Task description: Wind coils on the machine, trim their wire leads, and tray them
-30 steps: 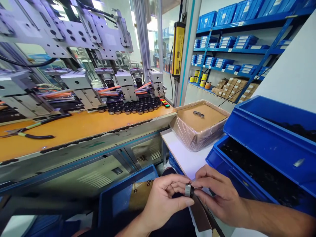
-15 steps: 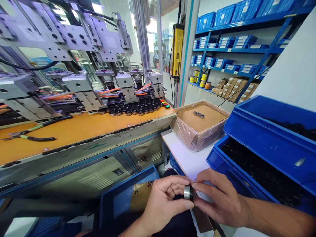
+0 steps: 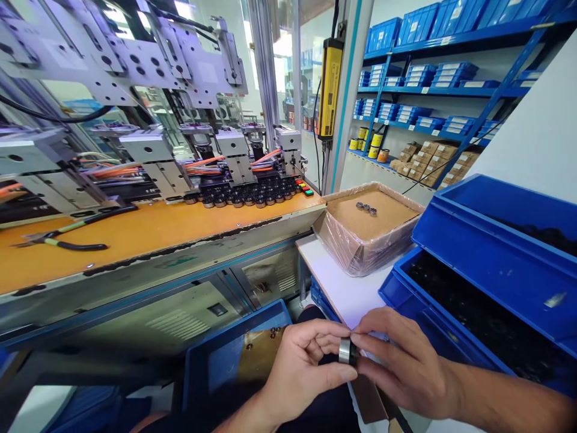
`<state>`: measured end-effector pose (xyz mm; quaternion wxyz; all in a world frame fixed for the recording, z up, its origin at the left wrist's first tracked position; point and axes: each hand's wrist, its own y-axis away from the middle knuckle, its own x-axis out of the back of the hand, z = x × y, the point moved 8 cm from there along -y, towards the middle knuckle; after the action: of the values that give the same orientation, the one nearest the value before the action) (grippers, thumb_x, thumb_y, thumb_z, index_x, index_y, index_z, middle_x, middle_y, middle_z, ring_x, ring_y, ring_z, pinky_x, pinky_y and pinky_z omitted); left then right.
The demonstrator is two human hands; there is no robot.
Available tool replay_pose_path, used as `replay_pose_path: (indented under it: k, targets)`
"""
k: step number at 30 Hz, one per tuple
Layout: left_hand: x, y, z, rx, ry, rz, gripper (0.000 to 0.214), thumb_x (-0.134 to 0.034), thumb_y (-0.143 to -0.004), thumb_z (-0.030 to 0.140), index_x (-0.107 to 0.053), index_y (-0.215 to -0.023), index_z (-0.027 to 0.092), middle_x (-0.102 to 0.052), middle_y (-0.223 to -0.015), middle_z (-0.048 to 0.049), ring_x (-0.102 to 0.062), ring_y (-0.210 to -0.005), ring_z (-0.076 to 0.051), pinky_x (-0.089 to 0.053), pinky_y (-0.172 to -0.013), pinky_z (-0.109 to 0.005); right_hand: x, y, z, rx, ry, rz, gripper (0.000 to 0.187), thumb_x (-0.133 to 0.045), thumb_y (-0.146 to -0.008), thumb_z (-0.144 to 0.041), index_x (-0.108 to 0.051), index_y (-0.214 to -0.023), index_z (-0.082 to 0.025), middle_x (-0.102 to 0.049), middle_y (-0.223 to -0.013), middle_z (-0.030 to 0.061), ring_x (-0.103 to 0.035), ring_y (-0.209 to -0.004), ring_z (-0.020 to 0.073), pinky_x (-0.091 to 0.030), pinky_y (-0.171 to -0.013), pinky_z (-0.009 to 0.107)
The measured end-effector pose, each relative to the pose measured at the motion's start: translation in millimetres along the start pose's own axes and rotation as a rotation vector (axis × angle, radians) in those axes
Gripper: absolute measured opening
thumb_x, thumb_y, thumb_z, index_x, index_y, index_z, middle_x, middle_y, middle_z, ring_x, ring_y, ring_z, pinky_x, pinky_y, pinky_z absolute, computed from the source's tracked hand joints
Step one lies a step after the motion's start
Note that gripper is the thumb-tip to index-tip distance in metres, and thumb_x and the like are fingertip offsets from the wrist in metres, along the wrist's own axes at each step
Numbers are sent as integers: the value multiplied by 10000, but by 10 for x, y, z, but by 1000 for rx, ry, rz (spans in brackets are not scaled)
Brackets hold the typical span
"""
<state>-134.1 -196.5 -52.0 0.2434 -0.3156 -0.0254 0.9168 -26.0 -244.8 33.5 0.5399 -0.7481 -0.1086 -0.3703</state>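
1. Your left hand [image 3: 297,367] is low in the view, with thumb and fingers pinching a small metal ring [image 3: 345,350] from its left side.
2. Your right hand [image 3: 406,367] meets it from the other side; its fingertips are closed on the same ring, so both hands touch it and each other.
3. The ring stands on edge between your fingertips, held in the air just over the near edge of the white table [image 3: 342,288].
4. Under your left hand sits a blue tray [image 3: 211,367] with a brown sheet in it and a few small dark parts lying loose.
5. Just beside your right hand is a blue bin [image 3: 406,294] full of dark parts, with a second blue bin [image 3: 487,258] stacked above and behind it.
6. Further back on the white table stands a cardboard box [image 3: 356,252] wrapped in clear film, with three small rings [image 3: 366,208] lying on its top.
7. To your left runs an orange bench [image 3: 157,228]; a pair of pliers [image 3: 63,237] lies on it, well apart from your hands.
8. At the back of the bench, a row of dark round parts [image 3: 252,195] sits under the grey machine [image 3: 180,120].
9. A yellow bar [image 3: 330,90] hangs upright on the frame post, and blue shelves [image 3: 428,90] with boxes fill the far right.
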Motion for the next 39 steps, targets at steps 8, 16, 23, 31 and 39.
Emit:
replay_pose_path:
  k: [8,16,23,31,39]
  targets:
    - [26,-2,-23,-14,-7,4,385,-855,-646,56,-776,-977,235,-811,-908,-18,-749,-837,-117,-567,-794,-166,-4,11,7,-5,7,14,242,-567,-927,-87,-584,-1169,-89,-648,-935,119,-632,-870,191,-578,-692,309]
    - [7,-4,-8,-19,-3,-1,362,-868,-648,104,-777,-973,233,-808,-884,-26,-746,-824,-125,-574,-781,-183,-3,-9,23,-18,-17,7,236,-563,-930,-105,-587,-1164,-87,-654,-961,134,-640,-906,208,-590,-708,329]
    - [-11,2,-21,-13,36,-19,371,-852,-654,65,-780,-985,216,-810,-906,-41,-752,-840,-132,-574,-792,-180,-12,18,12,10,-66,11,199,-577,-921,-60,-591,-1119,-45,-635,-960,144,-602,-905,199,-581,-731,346]
    - [-53,-9,-11,-2,46,-48,373,-837,-676,62,-772,-1001,234,-813,-922,-18,-747,-843,-103,-557,-770,-136,1,31,3,26,-53,10,187,-571,-914,-59,-601,-1098,-47,-633,-964,144,-623,-931,210,-584,-755,341]
    - [-35,3,-44,15,50,-53,371,-841,-675,64,-770,-1005,216,-814,-903,-30,-749,-809,-103,-559,-755,-142,-6,39,-9,39,-64,20,208,-589,-909,-58,-598,-1116,-43,-644,-962,148,-622,-921,207,-593,-746,352]
